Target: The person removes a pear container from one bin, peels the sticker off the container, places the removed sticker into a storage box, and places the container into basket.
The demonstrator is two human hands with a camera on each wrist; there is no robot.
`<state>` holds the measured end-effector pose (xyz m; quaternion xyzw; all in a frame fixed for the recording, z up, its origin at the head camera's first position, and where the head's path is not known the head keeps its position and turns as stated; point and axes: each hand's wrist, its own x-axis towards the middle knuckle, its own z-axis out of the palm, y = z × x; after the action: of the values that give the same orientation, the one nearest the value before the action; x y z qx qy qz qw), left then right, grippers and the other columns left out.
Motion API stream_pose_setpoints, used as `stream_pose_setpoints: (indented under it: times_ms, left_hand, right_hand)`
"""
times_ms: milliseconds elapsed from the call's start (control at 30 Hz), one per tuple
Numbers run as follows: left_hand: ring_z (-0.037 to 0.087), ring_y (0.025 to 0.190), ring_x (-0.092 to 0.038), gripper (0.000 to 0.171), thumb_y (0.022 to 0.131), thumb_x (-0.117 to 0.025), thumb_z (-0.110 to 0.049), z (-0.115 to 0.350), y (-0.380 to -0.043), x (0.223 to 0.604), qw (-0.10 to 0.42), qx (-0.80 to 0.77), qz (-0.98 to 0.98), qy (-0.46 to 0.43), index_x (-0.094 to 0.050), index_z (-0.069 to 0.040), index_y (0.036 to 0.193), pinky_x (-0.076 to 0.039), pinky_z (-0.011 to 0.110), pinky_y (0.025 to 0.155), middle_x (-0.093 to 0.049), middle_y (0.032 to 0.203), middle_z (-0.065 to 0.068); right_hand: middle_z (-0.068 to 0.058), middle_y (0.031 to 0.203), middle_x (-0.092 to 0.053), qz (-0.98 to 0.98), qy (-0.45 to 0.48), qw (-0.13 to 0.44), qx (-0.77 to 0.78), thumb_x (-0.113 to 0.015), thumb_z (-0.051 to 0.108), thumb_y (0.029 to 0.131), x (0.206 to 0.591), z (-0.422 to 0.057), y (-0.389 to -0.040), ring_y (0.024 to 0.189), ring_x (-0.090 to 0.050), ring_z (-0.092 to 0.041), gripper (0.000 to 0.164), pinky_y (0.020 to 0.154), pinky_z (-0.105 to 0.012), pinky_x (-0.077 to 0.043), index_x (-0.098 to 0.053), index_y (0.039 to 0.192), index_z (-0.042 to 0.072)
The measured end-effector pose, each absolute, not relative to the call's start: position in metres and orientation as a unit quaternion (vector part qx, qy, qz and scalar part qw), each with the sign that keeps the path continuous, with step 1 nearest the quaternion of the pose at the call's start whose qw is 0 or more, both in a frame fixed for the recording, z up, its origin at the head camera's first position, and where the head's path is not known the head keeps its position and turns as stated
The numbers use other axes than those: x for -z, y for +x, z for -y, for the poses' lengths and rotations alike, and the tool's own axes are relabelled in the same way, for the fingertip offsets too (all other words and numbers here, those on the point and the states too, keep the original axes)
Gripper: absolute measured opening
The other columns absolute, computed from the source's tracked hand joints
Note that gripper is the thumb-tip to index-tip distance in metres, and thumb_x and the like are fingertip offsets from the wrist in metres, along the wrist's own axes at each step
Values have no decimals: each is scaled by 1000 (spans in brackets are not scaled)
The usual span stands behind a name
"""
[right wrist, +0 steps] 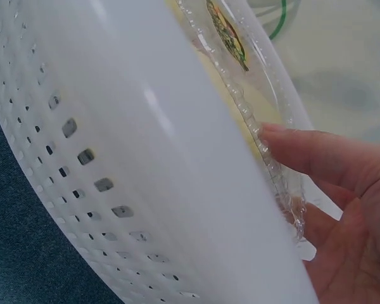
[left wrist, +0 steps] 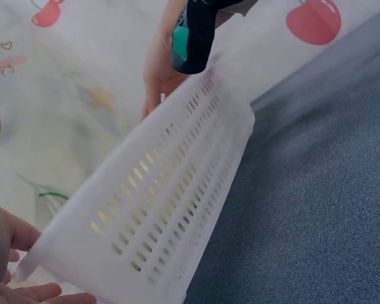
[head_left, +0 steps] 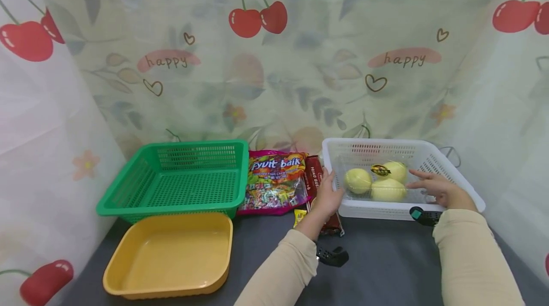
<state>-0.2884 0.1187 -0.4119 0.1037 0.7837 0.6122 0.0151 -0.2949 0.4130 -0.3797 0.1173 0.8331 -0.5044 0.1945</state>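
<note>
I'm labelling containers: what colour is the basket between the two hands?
The basket is white; the head view shows it best.

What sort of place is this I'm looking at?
Probably a small curtained-off work booth: cherry-printed curtains hang behind and on both sides of a dark tabletop holding a white basket and a green basket.

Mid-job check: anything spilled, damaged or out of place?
Nothing stands out. The white basket stands upright with the clear fruit pack inside, and no spill or damage shows. The left hand hides part of the dark-red package, so I can't check that fully.
</note>
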Motion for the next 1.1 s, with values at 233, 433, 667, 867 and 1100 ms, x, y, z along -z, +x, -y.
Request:
stream_pose_setpoints:
  times_ms: [233,433,667,867,1100]
  left_hand:
    - [32,143,-15,60,82,-50,4,-118,-288,413,2,-606,-787,117,-33,7,140,-18,43,116,-12,156,16]
    - [30,143,-14,61,84,-47,3,-119,-288,416,-3,-598,-791,128,-29,6,142,-18,41,116,-8,157,13]
    - [28,144,-13,60,87,-46,2,-119,-288,418,6,-582,-801,139,-25,4,144,-19,39,116,-11,157,11]
    - [26,144,-11,62,87,-45,3,-119,-289,418,15,-577,-804,142,-23,4,145,-18,39,117,-11,157,9]
    - [25,145,-9,62,88,-44,3,-118,-287,418,22,-576,-804,146,-21,3,145,-17,40,117,-9,158,8]
  right_hand:
    - [-21,150,21,-825,100,202,518,-57,26,91,384,-411,-299,136,1,-54,86,108,-62,-23,7,148,15]
    - [-22,152,18,-818,96,203,529,-57,28,91,386,-410,-301,137,-1,-53,87,108,-60,-27,9,148,15]
    - [-22,152,19,-814,92,213,533,-57,28,92,387,-409,-303,136,-2,-53,88,107,-61,-26,11,147,17]
    - [-22,149,27,-803,74,256,534,-53,28,94,383,-412,-303,135,0,-55,88,108,-65,-18,19,144,20]
    - [-27,151,16,-808,72,252,528,-49,27,96,386,-415,-305,135,-8,-55,82,101,-53,-38,16,145,18]
